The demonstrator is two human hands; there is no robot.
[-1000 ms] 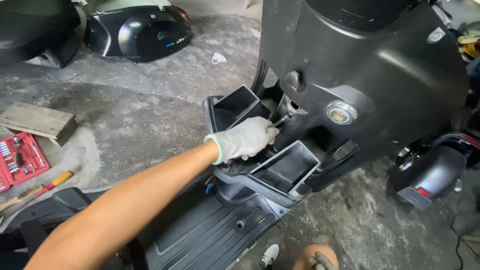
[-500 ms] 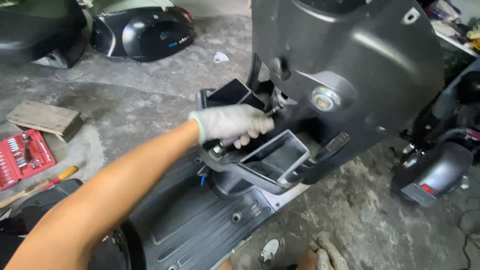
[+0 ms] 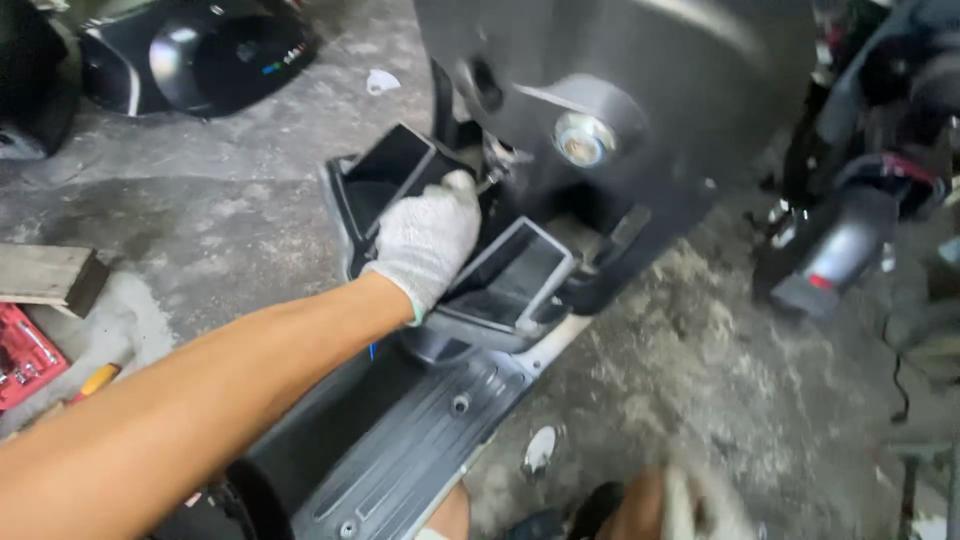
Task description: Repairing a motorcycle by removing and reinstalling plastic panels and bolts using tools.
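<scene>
Black scooter inner panel, two open pockets.
Plastic, tilted, frame centre, below the front shield; gloved left hand grips it.

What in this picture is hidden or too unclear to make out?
- Left hand fingertips: tucked behind the scooter's black panel, so any tool there is hidden.
- Right hand: blurred and cut off by the bottom edge.
- Red tool case: cut off by the left edge.
</scene>
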